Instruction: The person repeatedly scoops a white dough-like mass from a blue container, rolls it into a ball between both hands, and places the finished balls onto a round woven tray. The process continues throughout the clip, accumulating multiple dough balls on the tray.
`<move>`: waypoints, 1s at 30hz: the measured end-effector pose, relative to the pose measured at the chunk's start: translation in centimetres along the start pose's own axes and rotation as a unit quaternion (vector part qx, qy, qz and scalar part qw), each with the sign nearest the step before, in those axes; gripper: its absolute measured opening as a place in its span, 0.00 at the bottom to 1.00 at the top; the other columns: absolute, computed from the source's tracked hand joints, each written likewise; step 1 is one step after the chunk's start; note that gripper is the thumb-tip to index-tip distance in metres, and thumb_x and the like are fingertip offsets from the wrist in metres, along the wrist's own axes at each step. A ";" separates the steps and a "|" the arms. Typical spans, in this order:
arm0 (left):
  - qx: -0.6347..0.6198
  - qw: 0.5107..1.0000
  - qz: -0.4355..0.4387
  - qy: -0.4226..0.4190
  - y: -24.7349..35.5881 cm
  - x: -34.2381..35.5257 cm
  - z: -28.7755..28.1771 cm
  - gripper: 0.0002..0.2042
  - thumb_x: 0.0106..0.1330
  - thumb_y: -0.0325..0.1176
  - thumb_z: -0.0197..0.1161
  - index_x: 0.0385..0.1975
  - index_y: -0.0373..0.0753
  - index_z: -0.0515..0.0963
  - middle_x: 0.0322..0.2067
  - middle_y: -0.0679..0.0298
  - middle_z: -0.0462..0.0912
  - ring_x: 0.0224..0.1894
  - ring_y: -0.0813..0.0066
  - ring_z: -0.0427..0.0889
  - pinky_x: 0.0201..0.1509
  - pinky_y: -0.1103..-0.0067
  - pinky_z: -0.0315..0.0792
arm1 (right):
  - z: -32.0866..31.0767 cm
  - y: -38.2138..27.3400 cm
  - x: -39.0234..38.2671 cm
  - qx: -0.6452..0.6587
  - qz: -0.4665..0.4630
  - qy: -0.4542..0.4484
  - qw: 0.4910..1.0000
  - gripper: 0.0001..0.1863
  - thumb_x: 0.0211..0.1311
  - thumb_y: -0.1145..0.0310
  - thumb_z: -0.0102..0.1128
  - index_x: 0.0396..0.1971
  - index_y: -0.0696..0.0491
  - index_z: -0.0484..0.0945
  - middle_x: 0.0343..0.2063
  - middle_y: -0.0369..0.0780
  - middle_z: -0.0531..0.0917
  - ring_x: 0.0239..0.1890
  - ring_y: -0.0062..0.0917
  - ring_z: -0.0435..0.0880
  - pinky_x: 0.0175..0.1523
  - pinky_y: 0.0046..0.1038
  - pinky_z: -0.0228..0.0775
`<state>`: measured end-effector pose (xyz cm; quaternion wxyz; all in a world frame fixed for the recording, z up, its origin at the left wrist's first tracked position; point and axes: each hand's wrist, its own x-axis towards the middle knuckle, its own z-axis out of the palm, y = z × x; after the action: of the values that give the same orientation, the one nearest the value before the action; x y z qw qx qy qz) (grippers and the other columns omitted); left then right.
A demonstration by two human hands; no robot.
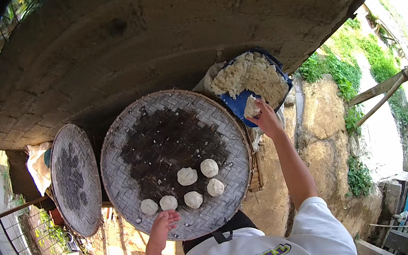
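My right hand (267, 119) is closed around a lump of whitish dough (250, 107) at the near edge of a blue basin (235, 105). A crumbly, pale mass of dough (260, 79) fills most of that basin, and its blue bottom shows at the near left. My left hand (161, 229) hovers at the near edge of a large round woven tray (116, 158), fingers apart and holding nothing. Closest to its fingertips is a rounded dough ball (168, 203). Several similar balls, including a larger one (187, 176), lie on the tray's near half, around a dark, crumb-strewn patch.
A second round woven tray (85, 170) leans upright on the left, beside a pale sack (39, 166). Behind the basin and tray rises a grey block wall (140, 47). On the right are a rocky bank (321, 126) with plants and a wooden pole (385, 97).
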<state>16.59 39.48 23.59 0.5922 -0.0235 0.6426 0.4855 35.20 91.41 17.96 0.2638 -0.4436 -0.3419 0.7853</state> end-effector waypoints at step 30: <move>-0.502 0.816 0.022 -0.287 0.8 -11.1 -1.6 0.36 0.74 0.69 0.38 0.65 0.44 0.71 0.71 0.46 0.66 0.75 0.46 0.61 0.78 0.53 0.56 | 29.9 20.1 -44.0 -0.330 -0.326 -0.103 0.880 0.28 0.65 0.52 0.68 0.57 0.57 0.80 0.58 0.47 0.78 0.61 0.43 0.77 0.68 0.45 0.66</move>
<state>18.21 32.88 32.50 0.6449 -0.1630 0.1112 0.7384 27.24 38.18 36.32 0.3064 -0.2848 -0.7315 0.5384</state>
